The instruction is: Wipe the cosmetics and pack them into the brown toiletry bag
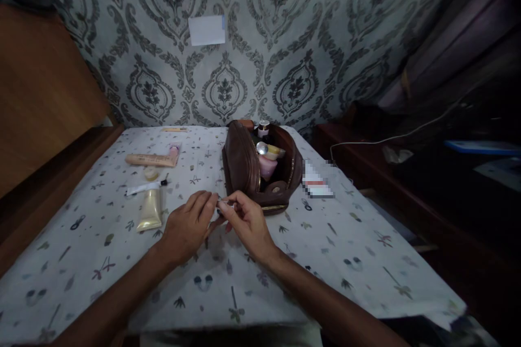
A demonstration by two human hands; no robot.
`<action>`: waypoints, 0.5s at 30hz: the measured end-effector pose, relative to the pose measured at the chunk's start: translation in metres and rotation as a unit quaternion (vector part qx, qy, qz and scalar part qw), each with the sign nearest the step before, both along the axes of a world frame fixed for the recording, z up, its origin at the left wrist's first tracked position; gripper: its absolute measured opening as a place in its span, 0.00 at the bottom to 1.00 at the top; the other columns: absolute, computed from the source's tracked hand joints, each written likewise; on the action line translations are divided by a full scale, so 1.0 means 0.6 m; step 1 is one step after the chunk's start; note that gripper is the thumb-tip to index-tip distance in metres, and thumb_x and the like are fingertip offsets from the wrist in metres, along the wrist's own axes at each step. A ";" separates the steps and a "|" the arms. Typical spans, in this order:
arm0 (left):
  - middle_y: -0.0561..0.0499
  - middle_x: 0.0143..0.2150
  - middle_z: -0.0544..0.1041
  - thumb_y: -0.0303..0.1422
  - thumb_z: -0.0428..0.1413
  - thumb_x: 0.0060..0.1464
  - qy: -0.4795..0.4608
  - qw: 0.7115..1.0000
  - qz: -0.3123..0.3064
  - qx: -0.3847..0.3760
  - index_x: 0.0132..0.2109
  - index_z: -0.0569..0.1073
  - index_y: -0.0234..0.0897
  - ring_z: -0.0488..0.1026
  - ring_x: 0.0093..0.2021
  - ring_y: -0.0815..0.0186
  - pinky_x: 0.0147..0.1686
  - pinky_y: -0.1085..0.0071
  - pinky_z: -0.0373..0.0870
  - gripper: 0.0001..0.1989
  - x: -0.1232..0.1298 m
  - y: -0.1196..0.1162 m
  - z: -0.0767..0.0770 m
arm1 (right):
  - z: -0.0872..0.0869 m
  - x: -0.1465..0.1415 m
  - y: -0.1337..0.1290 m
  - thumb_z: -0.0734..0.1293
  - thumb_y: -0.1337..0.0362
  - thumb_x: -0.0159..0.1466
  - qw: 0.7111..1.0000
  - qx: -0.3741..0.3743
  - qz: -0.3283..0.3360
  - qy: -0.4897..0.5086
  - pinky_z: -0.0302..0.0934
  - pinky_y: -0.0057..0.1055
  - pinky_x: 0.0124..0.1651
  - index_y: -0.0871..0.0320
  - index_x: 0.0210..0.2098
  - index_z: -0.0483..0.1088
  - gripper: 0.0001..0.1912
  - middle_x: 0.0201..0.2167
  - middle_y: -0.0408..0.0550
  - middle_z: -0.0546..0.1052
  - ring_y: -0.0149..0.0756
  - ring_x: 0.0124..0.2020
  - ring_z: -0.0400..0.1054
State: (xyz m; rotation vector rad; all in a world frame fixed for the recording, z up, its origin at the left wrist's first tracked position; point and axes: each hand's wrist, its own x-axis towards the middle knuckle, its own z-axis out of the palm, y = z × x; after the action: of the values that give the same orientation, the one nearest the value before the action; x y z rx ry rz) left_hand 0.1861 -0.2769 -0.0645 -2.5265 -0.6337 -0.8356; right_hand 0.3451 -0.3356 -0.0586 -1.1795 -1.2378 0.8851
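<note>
My left hand [190, 226] and my right hand [248, 225] meet above the table in front of an open brown zip bag [241, 160]. The fingers of both are bent in and closed at the tips around something small, mostly hidden, that I cannot make out. Inside the bag are a dark bottle with a pale cap [264, 129], a yellowish tube [275, 152] with a silvery round end and a pink container [267, 167]. Left of my hands lie a gold tube [150, 209], a slim white tube with a black cap [142, 188] and a small round pot [151, 174].
Farther left lies a long beige tube [147, 160] beside a pink-and-clear item [174, 153]. Thin sticks [174, 129] rest near the wall. Right of the bag is a blurred-out pale item [317, 179]. A wooden panel [44, 76] borders the left; a white cable [378, 142] runs at right.
</note>
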 end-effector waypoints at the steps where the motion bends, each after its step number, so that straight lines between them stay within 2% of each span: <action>1: 0.36 0.47 0.79 0.30 0.51 0.64 0.007 1.000 -0.006 -0.001 0.55 0.68 0.25 0.77 0.49 0.53 0.38 0.64 0.78 0.16 0.004 -0.002 0.005 | 0.003 0.007 -0.005 0.66 0.47 0.64 1.000 0.001 0.000 -0.020 0.63 0.24 0.25 0.59 0.35 0.69 0.19 0.23 0.40 0.71 0.29 0.24 0.68; 5: 0.36 0.49 0.78 0.30 0.52 0.63 -0.003 0.998 -0.059 -0.010 0.58 0.66 0.26 0.76 0.50 0.53 0.40 0.63 0.78 0.18 0.020 -0.010 0.030 | 0.034 0.047 -0.034 0.65 0.51 0.66 0.997 0.017 -0.003 -0.078 0.65 0.25 0.27 0.59 0.38 0.71 0.16 0.24 0.44 0.76 0.32 0.27 0.73; 8: 0.34 0.50 0.78 0.32 0.52 0.64 -0.057 0.992 -0.105 -0.031 0.60 0.62 0.25 0.75 0.52 0.54 0.42 0.65 0.78 0.21 0.038 -0.017 0.051 | 0.075 0.092 -0.058 0.64 0.52 0.67 0.990 0.059 -0.056 -0.115 0.65 0.25 0.26 0.59 0.40 0.71 0.15 0.24 0.44 0.77 0.32 0.25 0.73; 10: 0.34 0.50 0.78 0.32 0.51 0.66 -0.089 0.986 -0.122 -0.069 0.61 0.61 0.26 0.76 0.51 0.55 0.42 0.66 0.78 0.21 0.054 -0.023 0.061 | 0.105 0.125 -0.071 0.64 0.53 0.68 0.977 0.095 -0.121 -0.146 0.65 0.26 0.25 0.58 0.40 0.72 0.14 0.23 0.43 0.77 0.31 0.22 0.72; 12: 0.37 0.48 0.79 0.33 0.48 0.67 -0.088 0.978 -0.137 -0.132 0.63 0.59 0.29 0.79 0.46 0.58 0.39 0.67 0.78 0.21 0.075 -0.030 0.066 | 0.133 0.157 -0.079 0.64 0.53 0.68 0.958 0.123 -0.192 -0.177 0.65 0.27 0.26 0.57 0.41 0.72 0.14 0.21 0.42 0.76 0.31 0.21 0.71; 15: 0.47 0.34 0.81 0.36 0.45 0.68 -0.028 0.958 -0.129 -0.254 0.67 0.53 0.29 0.79 0.31 0.61 0.28 0.69 0.75 0.25 0.112 -0.037 0.069 | 0.163 0.194 -0.079 0.65 0.52 0.67 0.933 0.146 -0.254 -0.207 0.63 0.27 0.24 0.57 0.40 0.73 0.14 0.21 0.42 0.76 0.32 0.20 0.70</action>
State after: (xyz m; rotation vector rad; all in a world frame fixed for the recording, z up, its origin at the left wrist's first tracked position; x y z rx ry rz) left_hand 0.2533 -0.2991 -0.0231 -3.1120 -0.6049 -0.9291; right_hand 0.4612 -0.3829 0.0394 -1.3906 -1.2516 0.0603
